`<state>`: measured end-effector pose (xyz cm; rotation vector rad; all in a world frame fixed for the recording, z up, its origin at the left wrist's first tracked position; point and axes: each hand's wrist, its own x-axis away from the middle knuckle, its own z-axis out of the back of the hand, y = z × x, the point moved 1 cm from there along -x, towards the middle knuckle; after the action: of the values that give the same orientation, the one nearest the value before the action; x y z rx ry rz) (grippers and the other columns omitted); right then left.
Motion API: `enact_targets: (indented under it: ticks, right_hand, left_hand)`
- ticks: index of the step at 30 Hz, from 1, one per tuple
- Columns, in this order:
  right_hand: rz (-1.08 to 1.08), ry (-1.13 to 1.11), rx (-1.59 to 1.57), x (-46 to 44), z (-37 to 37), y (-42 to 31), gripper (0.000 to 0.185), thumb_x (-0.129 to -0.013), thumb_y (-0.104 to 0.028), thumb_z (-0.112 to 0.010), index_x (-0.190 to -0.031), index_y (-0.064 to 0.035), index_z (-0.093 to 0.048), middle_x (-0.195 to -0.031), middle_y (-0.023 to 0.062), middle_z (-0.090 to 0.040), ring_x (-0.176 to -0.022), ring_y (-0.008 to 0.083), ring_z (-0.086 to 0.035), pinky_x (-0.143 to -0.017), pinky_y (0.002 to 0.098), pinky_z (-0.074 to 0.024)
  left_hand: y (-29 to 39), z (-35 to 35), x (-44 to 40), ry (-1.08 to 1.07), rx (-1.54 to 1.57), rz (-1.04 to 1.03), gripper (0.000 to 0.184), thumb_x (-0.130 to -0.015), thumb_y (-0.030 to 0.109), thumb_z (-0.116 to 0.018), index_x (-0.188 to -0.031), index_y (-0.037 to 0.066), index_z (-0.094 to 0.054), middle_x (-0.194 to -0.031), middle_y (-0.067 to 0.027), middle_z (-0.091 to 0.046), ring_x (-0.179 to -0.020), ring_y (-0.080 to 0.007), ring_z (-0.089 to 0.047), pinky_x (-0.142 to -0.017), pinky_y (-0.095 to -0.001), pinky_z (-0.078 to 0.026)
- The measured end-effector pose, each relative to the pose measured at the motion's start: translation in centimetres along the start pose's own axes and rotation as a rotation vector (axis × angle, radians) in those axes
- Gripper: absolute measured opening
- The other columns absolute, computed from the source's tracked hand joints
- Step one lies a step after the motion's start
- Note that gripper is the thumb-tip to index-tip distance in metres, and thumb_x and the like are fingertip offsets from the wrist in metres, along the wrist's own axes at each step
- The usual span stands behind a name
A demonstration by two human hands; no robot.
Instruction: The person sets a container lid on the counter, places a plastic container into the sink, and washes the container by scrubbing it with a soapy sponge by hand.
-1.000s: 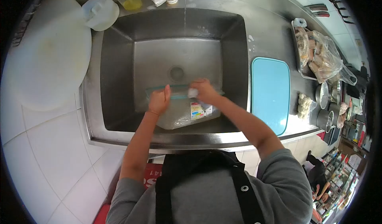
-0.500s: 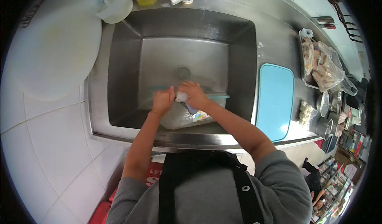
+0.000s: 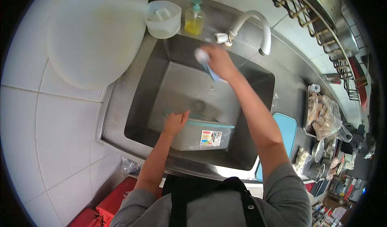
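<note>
Inside the sink stands a clear plastic container with a teal rim and a printed label, tilted with its opening away from me. My left hand is closed on its rim at the left end, thumb raised. My right hand is lifted over the far side of the sink, below the tap. Its fingers are closed on a white and pale-blue item, soft-looking but blurred, so its kind is unclear. The container and the item are apart.
The steel sink surrounds the container. Behind it are a white tap, a soap pump bottle and a white tub. A large white round object stands left; a blue lid and bagged food lie right.
My right hand has moved from beside my left hand up and away toward the tap, carrying the white item. The container is more upright, its label uncovered. The view has shifted.
</note>
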<state>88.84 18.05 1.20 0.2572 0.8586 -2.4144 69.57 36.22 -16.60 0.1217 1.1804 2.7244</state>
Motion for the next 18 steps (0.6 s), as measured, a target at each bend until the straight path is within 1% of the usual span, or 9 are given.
enact_targets:
  ticks: [1,3,5,6,7,10,13,16,18]
  right_hand:
    - [0.093,0.043,0.082,-4.6,-0.4,-0.8,0.033,-0.074,0.002,-0.056,-0.105,-0.0052,-0.066,-0.104,0.0181,-0.063,-0.098,0.0379,-0.059,-0.086,0.0445,-0.0466]
    - [0.212,0.165,0.208,-12.3,-0.3,-4.2,0.035,-0.075,-0.001,-0.057,-0.107,-0.0115,-0.068,-0.105,0.0136,-0.062,-0.101,0.0373,-0.056,-0.088,0.0449,-0.0478]
    - [0.162,0.092,0.271,-18.7,-2.2,-5.0,0.032,-0.077,-0.004,-0.057,-0.106,-0.0128,-0.069,-0.103,0.0118,-0.061,-0.102,0.0363,-0.056,-0.090,0.0428,-0.0486]
    - [0.110,0.044,0.315,-21.3,-3.5,-4.6,0.035,-0.080,-0.011,-0.058,-0.113,-0.0136,-0.066,-0.111,0.0122,-0.060,-0.108,0.0363,-0.054,-0.094,0.0429,-0.0467]
    - [0.061,-0.005,0.361,-23.6,-4.6,-3.8,0.038,-0.083,-0.017,-0.059,-0.121,-0.0144,-0.063,-0.120,0.0126,-0.059,-0.114,0.0362,-0.053,-0.098,0.0429,-0.0448]
    - [-0.136,-0.253,0.197,-27.9,-10.8,1.2,0.054,-0.085,-0.033,-0.059,-0.137,-0.0213,-0.051,-0.138,0.0133,-0.050,-0.127,0.0350,-0.047,-0.102,0.0478,-0.0425]
    - [-0.140,-0.618,0.511,-28.2,-14.2,3.6,0.065,-0.088,-0.034,-0.052,-0.148,-0.0207,-0.033,-0.150,0.0120,-0.037,-0.136,0.0338,-0.038,-0.108,0.0476,-0.0359]
    - [-0.260,-0.734,0.592,-28.6,-14.9,4.3,0.065,-0.088,-0.027,-0.048,-0.150,-0.0220,-0.029,-0.154,0.0124,-0.029,-0.139,0.0338,-0.034,-0.110,0.0474,-0.0333]
    - [-0.336,-0.574,0.523,-28.9,-16.2,5.6,0.066,-0.089,-0.026,-0.050,-0.149,-0.0103,-0.027,-0.149,0.0200,-0.034,-0.137,0.0341,-0.037,-0.110,0.0468,-0.0327]
  left_hand:
    - [-0.3,0.2,0.0,0.008,0.001,0.031,0.049,-0.099,0.036,-0.044,-0.071,0.001,-0.065,-0.066,-0.0196,-0.062,-0.060,-0.0399,-0.060,-0.057,-0.0482,-0.048]
    - [-0.5,1.0,-0.1,0.064,-0.013,0.057,0.049,-0.099,0.036,-0.044,-0.071,0.002,-0.066,-0.065,-0.0195,-0.061,-0.058,-0.0392,-0.060,-0.056,-0.0473,-0.048]
    - [-0.7,1.7,-0.2,0.120,-0.043,0.085,0.049,-0.099,0.036,-0.044,-0.070,0.002,-0.065,-0.063,-0.0191,-0.061,-0.056,-0.0381,-0.059,-0.054,-0.0465,-0.048]
    - [-0.8,1.9,-0.1,0.149,-0.063,0.102,0.050,-0.099,0.036,-0.044,-0.070,0.002,-0.065,-0.062,-0.0188,-0.060,-0.055,-0.0374,-0.059,-0.054,-0.0461,-0.047]
    - [-0.9,1.8,-0.3,0.181,-0.079,0.119,0.050,-0.099,0.036,-0.044,-0.069,0.002,-0.065,-0.061,-0.0185,-0.060,-0.054,-0.0367,-0.059,-0.053,-0.0458,-0.047]
    - [-1.6,1.6,-0.4,0.228,-0.081,0.161,0.049,-0.099,0.036,-0.045,-0.068,0.003,-0.064,-0.061,-0.0174,-0.060,-0.054,-0.0351,-0.060,-0.052,-0.0451,-0.047]
    - [-0.7,2.0,-1.3,0.301,0.080,0.170,0.046,-0.095,0.040,-0.053,-0.069,0.004,-0.065,-0.059,-0.0159,-0.060,-0.053,-0.0342,-0.060,-0.053,-0.0451,-0.047]
    - [0.5,3.2,-2.1,0.042,0.052,0.203,0.041,-0.089,0.044,-0.062,-0.078,0.004,-0.066,-0.067,-0.0152,-0.064,-0.062,-0.0338,-0.063,-0.059,-0.0432,-0.049]
    - [1.2,4.2,-2.2,-0.050,0.186,0.141,0.041,-0.085,0.044,-0.066,-0.093,0.003,-0.067,-0.081,-0.0166,-0.067,-0.076,-0.0332,-0.065,-0.068,-0.0410,-0.049]
